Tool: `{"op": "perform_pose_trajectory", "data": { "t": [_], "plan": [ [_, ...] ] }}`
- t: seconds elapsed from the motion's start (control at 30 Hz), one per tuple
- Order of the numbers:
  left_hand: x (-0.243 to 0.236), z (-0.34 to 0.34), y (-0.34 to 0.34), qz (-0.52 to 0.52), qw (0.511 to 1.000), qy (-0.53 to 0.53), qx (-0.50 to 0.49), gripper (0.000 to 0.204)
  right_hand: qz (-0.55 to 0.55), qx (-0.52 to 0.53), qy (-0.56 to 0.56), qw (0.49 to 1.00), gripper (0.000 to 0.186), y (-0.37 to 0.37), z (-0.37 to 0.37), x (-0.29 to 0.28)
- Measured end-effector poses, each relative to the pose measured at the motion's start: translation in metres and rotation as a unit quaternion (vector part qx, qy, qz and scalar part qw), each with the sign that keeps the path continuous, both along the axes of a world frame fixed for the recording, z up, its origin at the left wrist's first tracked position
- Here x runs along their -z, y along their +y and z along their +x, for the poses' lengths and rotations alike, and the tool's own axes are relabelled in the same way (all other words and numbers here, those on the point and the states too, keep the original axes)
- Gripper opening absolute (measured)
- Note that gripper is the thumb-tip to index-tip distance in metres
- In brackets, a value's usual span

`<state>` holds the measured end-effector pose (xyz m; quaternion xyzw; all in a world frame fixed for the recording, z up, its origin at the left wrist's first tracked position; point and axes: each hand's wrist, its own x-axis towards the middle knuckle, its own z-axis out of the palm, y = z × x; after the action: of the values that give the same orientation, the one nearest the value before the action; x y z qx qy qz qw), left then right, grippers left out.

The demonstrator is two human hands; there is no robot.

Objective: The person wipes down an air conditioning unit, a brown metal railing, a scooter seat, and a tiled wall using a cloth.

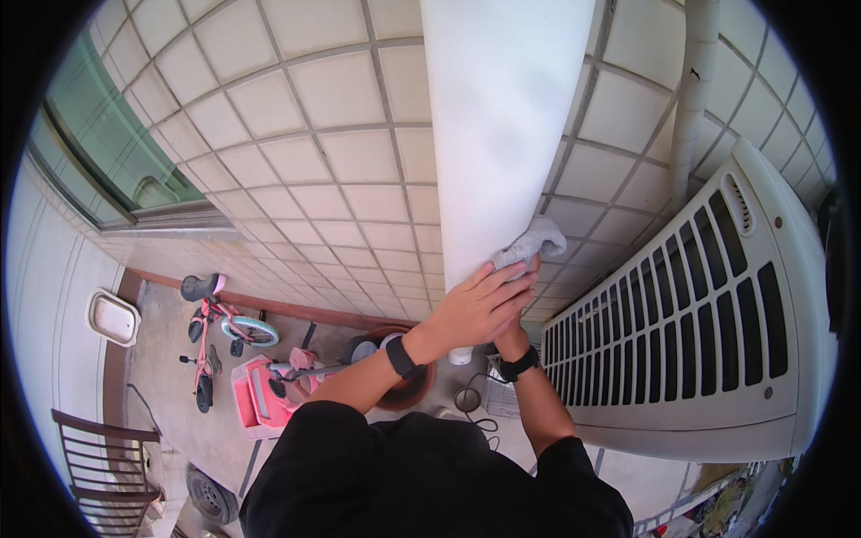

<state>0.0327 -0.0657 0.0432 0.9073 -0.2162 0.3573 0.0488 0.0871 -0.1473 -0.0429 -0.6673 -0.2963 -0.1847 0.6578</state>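
A wide white vertical pipe (502, 108) runs down the tiled wall (314, 152) in front of me. My left hand (480, 305) lies flat against the lower part of the pipe, fingers spread. My right hand (520, 330), mostly hidden behind the left, grips a grey cloth (534, 240) pressed to the pipe's right edge. Both wrists wear black bands.
A large white air-conditioner unit (708, 314) with louvred grilles stands close on the right. A thin grey pipe (695, 99) climbs the wall beside it. Below lie a pink child's bike (215, 327), a pink ride-on toy (260, 394), a white tub (112, 316), a brown basin (408, 390) and a dark railing (99, 457).
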Motion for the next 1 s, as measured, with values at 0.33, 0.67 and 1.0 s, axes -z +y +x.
{"op": "perform_pose_trajectory", "data": {
  "t": [0.33,0.67,1.0],
  "plan": [
    [0.06,-0.022,-0.01,-0.101,0.988,0.113,-0.019,0.058,-0.019,-0.043,0.105,0.993,0.045,0.002,-0.017,0.079],
    [0.168,-0.106,-0.03,-0.314,0.9,0.291,-0.079,0.055,-0.028,-0.25,0.437,0.864,0.043,-0.06,-0.088,0.167],
    [0.154,-0.277,0.002,-0.414,0.798,0.369,-0.235,0.056,-0.411,-0.45,0.241,0.755,0.052,-0.042,-0.179,0.109]
  ]
}}
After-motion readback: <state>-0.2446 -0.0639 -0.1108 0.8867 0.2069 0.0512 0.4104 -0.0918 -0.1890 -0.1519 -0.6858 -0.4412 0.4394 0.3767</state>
